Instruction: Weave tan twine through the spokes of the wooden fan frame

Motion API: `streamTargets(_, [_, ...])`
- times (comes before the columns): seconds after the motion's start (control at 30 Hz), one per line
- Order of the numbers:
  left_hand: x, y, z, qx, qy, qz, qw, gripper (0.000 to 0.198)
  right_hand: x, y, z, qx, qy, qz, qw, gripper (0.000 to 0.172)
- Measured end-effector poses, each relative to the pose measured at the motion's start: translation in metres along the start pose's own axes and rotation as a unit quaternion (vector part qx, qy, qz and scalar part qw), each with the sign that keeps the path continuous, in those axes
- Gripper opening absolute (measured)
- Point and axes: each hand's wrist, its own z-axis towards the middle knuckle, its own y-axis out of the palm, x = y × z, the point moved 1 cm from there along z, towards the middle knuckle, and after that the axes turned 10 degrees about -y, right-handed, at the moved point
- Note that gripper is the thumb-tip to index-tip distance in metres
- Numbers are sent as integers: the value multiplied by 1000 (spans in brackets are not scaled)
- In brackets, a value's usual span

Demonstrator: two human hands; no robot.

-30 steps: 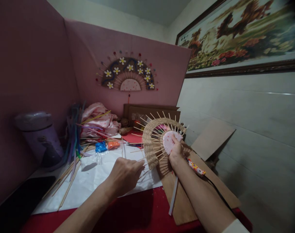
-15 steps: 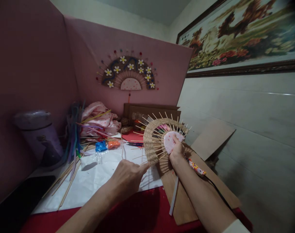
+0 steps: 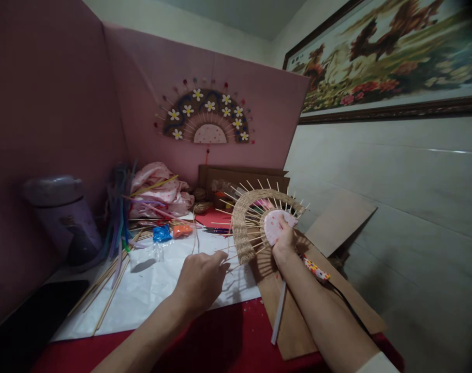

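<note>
My right hand (image 3: 284, 239) grips the pink dotted centre of a half-round woven fan frame (image 3: 246, 223), held upright above the table, with thin sticks fanning out past its straw-coloured woven band. My left hand (image 3: 200, 280) is closed in a pinch just left of the frame's lower edge, at the end of a thin strand that runs to the weave; the strand itself is too fine to make out clearly.
White paper (image 3: 150, 290) covers a red table, with loose bamboo sticks (image 3: 107, 285), blue and orange bits, pink cloth (image 3: 158, 194) and a purple jar (image 3: 63, 220) at left. Brown boards (image 3: 294, 321) lie under my right arm. A finished flowered fan (image 3: 207, 119) hangs on the pink wall.
My left hand has pulled back a little from the frame's lower edge, toward me and to the left. The frame has tipped slightly to the right.
</note>
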Motion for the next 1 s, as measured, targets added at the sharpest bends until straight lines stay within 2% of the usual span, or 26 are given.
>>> streamTargets(0.07, [1, 0, 0, -13, 6, -12, 1000, 25, -2, 1, -4, 34, 1, -3, 999, 27])
streamTargets(0.33, [7, 3, -4, -45, 63, 10, 997, 33, -6, 5, -8, 46, 3, 1, 999, 25])
streamTargets(0.47, [7, 1, -5, -54, 77, 2, 996, 33, -5, 4, -7, 27, 0, 2, 1000, 24])
streamTargets(0.73, [4, -3, -2, -45, 75, 17, 996, 31, -3, 2, -3, 40, 1, -5, 999, 25])
streamTargets(0.9, [2, -14, 0, -41, 84, 41, 995, 35, 0, 0, 2, 24, 21, -5, 999, 26])
streamTargets(1.0, [-1, -21, 2, -14, 55, 58, 997, 39, 2, -1, 5, 2, 23, 5, 1000, 27])
